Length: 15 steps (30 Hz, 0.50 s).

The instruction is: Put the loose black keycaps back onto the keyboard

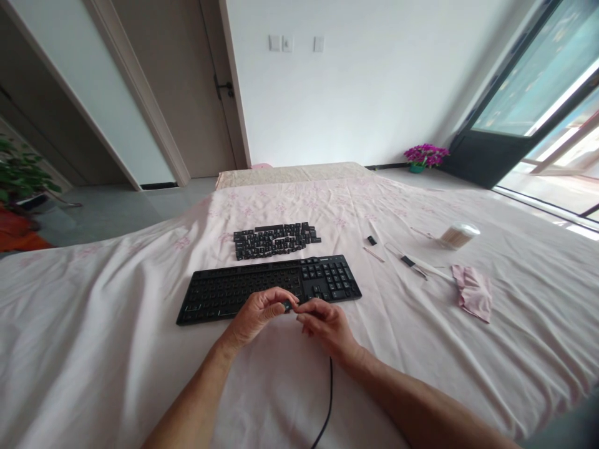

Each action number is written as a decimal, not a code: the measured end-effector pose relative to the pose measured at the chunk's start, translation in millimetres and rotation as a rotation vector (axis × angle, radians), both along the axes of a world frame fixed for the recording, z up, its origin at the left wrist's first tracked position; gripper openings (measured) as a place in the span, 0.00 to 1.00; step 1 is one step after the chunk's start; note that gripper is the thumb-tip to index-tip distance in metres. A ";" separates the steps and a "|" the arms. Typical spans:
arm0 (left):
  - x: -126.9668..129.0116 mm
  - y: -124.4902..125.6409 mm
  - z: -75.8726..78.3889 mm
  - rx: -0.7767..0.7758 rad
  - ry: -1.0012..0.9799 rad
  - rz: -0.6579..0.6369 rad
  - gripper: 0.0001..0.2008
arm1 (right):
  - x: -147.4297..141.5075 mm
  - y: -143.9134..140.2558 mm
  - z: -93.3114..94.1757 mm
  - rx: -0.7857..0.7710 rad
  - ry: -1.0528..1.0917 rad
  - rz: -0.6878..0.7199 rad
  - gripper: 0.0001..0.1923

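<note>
My left hand (pixel 265 310) pinches a small black keycap (pixel 287 305) between thumb and fingertips. Close beside it, my right hand (pixel 327 324) has its fingers pressed together; whatever is in them is too small or hidden to name. Both hands are over the front edge of a black keyboard (pixel 248 274). Its number pad on the right carries keycaps, while the main block on the left has bare key sockets. Behind the keyboard, many loose black keycaps (pixel 274 240) lie in rows on the cloth.
Right of the keyboard lie a single keycap (pixel 372 240), a cotton swab (pixel 374 254), a black-handled tool with wire loops (pixel 408 260), a clear tub of swabs (pixel 461 236) and a pink cloth (pixel 472 293). A black cable (pixel 330 399) runs toward me over the wrinkled bedcover (pixel 116 299).
</note>
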<state>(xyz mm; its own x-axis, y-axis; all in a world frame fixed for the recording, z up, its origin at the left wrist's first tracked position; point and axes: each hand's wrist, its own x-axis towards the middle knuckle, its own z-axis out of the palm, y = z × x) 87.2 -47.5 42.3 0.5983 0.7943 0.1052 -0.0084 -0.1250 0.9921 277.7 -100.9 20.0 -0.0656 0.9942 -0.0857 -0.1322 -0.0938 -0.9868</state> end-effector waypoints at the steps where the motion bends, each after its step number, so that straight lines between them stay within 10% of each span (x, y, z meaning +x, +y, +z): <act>1: -0.3 0.4 0.4 -0.013 0.003 -0.010 0.17 | 1.1 -0.7 1.0 0.083 -0.070 -0.022 0.11; 7: 0.6 0.7 1.3 -0.100 0.030 -0.057 0.18 | 6.9 -0.4 18.6 0.555 -0.427 -0.054 0.09; 15: -1.4 1.1 -3.3 -0.120 0.051 -0.101 0.15 | 6.5 3.8 28.4 0.705 -0.774 0.095 0.15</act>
<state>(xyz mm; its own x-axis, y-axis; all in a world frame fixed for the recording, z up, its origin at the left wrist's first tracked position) 85.8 -46.4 38.9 0.6782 0.7346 -0.0195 0.0359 -0.0066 0.9993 284.3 -97.1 48.4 -0.3206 0.8287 0.4588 0.5357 0.5581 -0.6337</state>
